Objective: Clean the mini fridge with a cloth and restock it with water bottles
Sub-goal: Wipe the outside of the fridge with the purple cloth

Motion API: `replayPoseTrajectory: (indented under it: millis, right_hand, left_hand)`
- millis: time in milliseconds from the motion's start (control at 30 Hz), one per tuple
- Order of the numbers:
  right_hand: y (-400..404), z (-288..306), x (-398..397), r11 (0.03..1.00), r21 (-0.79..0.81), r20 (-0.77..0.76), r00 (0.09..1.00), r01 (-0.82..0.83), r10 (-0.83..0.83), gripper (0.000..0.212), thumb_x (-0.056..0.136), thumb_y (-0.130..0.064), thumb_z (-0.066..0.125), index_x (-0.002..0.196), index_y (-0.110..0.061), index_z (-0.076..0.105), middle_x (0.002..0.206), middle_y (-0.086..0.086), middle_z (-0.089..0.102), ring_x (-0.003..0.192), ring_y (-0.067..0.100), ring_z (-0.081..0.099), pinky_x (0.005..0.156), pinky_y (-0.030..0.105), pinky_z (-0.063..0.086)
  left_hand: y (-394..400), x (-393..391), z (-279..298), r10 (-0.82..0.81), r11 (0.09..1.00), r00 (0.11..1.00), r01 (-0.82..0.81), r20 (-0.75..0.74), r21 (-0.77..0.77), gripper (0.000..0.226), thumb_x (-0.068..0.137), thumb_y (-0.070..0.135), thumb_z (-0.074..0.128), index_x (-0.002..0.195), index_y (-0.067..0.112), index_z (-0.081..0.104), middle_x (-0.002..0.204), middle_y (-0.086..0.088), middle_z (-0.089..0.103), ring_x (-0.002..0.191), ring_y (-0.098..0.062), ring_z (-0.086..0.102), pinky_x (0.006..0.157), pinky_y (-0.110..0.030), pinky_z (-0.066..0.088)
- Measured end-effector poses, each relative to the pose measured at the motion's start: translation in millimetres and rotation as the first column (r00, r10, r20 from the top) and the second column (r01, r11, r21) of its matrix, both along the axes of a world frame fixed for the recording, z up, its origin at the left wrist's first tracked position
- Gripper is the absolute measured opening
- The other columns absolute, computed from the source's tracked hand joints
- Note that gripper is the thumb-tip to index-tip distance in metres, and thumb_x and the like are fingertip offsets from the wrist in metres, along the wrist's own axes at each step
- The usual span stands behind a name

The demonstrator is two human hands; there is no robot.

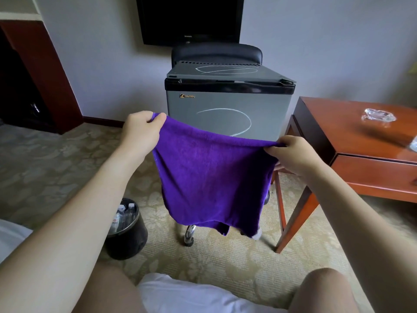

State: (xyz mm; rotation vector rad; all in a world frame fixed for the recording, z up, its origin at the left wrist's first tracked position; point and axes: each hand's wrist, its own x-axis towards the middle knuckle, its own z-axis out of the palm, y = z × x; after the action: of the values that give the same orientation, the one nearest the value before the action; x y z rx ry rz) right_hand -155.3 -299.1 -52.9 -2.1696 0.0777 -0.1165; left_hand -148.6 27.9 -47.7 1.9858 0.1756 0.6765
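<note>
A purple cloth (209,175) hangs spread out in front of me. My left hand (142,129) pinches its upper left corner and my right hand (293,154) pinches its upper right corner. Behind the cloth stands a grey mini fridge (228,102) with its door closed, set on a black chair. White chalk loops mark the fridge's top and its door. Several water bottles (123,214) stand in a black bin (128,240) on the floor at the lower left.
A red-brown wooden table (361,141) with a drawer stands right of the fridge, with a clear glass dish (378,117) on it. A dark TV (189,19) hangs on the wall above. The floor is patterned carpet. My knees and a white bed edge fill the bottom.
</note>
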Motion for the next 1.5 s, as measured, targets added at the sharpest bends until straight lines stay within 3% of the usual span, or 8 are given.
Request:
replayPoseTrajectory:
  millis: [200, 333, 533, 767, 933, 1100, 1267, 1500]
  right_hand:
    - [7, 3, -5, 0.764, 0.644, -0.176, 0.966, -0.031, 0.187, 0.01, 0.085, -0.004, 0.058, 0.089, -0.013, 0.059, 0.096, 0.015, 0.06, 0.081, 0.028, 0.062, 0.096, 0.049, 0.05]
    - [13, 2, -4, 0.654, 0.756, -0.172, 0.967, 0.008, 0.188, 0.02, 0.091, -0.026, 0.06, 0.103, -0.011, 0.059, 0.09, 0.01, 0.059, 0.084, 0.024, 0.059, 0.092, 0.044, 0.049]
    - [17, -8, 3, 0.582, 0.81, -0.077, 0.997, 0.076, -0.023, 0.005, 0.093, -0.009, 0.063, 0.091, -0.013, 0.06, 0.081, 0.005, 0.059, 0.076, 0.018, 0.057, 0.071, 0.034, 0.054]
    - [56, -2, -8, 0.582, 0.812, 0.014, 0.996, 0.04, -0.089, 0.017, 0.088, 0.008, 0.058, 0.094, -0.007, 0.064, 0.075, 0.01, 0.051, 0.07, 0.021, 0.05, 0.059, 0.027, 0.042]
    - [111, 7, -36, 0.542, 0.835, 0.04, 0.994, -0.09, 0.102, 0.031, 0.068, -0.007, 0.059, 0.099, -0.011, 0.061, 0.075, 0.01, 0.049, 0.075, 0.022, 0.047, 0.072, 0.038, 0.038]
    - [140, 0, -49, 0.645, 0.717, 0.123, 0.959, -0.263, 0.255, 0.043, 0.078, -0.007, 0.057, 0.121, -0.011, 0.06, 0.096, 0.007, 0.071, 0.09, 0.018, 0.069, 0.085, 0.032, 0.052]
    - [121, 9, -43, 0.662, 0.669, 0.088, 0.92, -0.338, 0.381, 0.059, 0.072, -0.018, 0.06, 0.13, -0.025, 0.053, 0.114, 0.018, 0.069, 0.108, 0.023, 0.068, 0.095, 0.03, 0.052]
    - [107, -9, -16, 0.917, 0.195, 0.348, 0.898, -0.349, 0.267, 0.051, 0.083, 0.009, 0.047, 0.099, -0.035, 0.068, 0.084, -0.001, 0.073, 0.073, 0.021, 0.071, 0.077, 0.049, 0.059]
  left_hand:
    - [9, 1, -1, -0.137, 0.972, 0.99, 0.14, 0.029, -0.187, 0.05, 0.084, 0.042, 0.059, 0.088, -0.008, 0.057, 0.075, -0.007, 0.046, 0.069, -0.02, 0.041, 0.066, -0.036, 0.032]
    - [9, 1, -4, -0.141, 0.965, 0.988, 0.151, 0.064, -0.216, 0.039, 0.086, 0.034, 0.06, 0.088, -0.005, 0.063, 0.075, -0.008, 0.05, 0.07, -0.019, 0.043, 0.068, -0.036, 0.034]
    - [16, 5, -13, -0.054, 0.969, 0.988, 0.087, 0.144, -0.23, 0.035, 0.085, 0.034, 0.059, 0.083, -0.001, 0.067, 0.075, -0.005, 0.054, 0.072, -0.015, 0.045, 0.067, -0.034, 0.035]
    - [-5, 2, -27, -0.015, 0.999, 0.98, 0.007, 0.198, 0.043, 0.036, 0.085, 0.027, 0.056, 0.063, 0.0, 0.049, 0.06, 0.0, 0.037, 0.065, -0.018, 0.037, 0.062, -0.029, 0.028]
    - [-63, -22, -37, -0.263, 0.956, 0.96, 0.246, 0.098, 0.161, 0.03, 0.088, 0.03, 0.064, 0.068, 0.013, 0.05, 0.072, -0.002, 0.045, 0.077, -0.02, 0.05, 0.069, -0.02, 0.039]
    - [-74, -22, -44, -0.337, 0.939, 0.941, 0.335, 0.016, 0.08, 0.028, 0.068, 0.053, 0.053, 0.084, 0.033, 0.064, 0.083, -0.003, 0.059, 0.068, -0.012, 0.058, 0.063, -0.029, 0.043]
    - [-56, -25, -44, -0.371, 0.928, 0.927, 0.372, 0.058, -0.004, 0.021, 0.086, 0.015, 0.071, 0.106, 0.019, 0.074, 0.095, -0.001, 0.074, 0.086, -0.021, 0.07, 0.082, -0.04, 0.057]
    - [-51, -27, -33, -0.332, 0.914, 0.924, 0.365, 0.19, -0.175, 0.031, 0.09, -0.004, 0.05, 0.093, 0.017, 0.073, 0.085, -0.002, 0.073, 0.08, -0.009, 0.062, 0.077, -0.031, 0.051]
